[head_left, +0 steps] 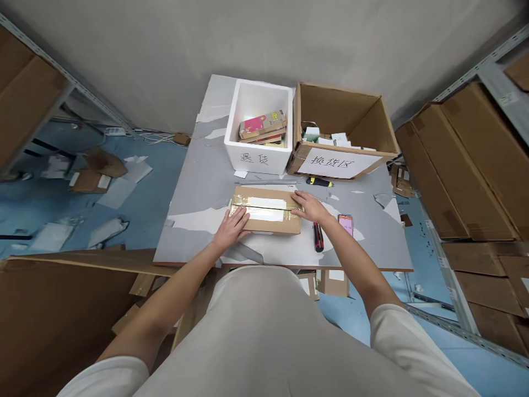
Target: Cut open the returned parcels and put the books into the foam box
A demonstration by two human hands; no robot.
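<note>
A brown cardboard box (268, 225) lies on the table in front of me, with a slit along the middle of its top and clear tape and white label strips beside it. My left hand (232, 227) rests on its left end, fingers stretched over the top. On its right end lies my right hand (309, 207), fingers apart and reaching onto the top flaps. Just right of the box is a red and black utility knife (318, 238), below my right wrist. A phone (346, 224) with a lit pink screen sits beside my right forearm.
Behind the box stand a white foam box (258, 160) holding several booklets or flat packs and a larger open carton (372, 165) holding small boxes. A yellow and black utility knife (319, 182) lies before the carton. Shelves of cartons (475, 165) flank the right; scraps litter the floor.
</note>
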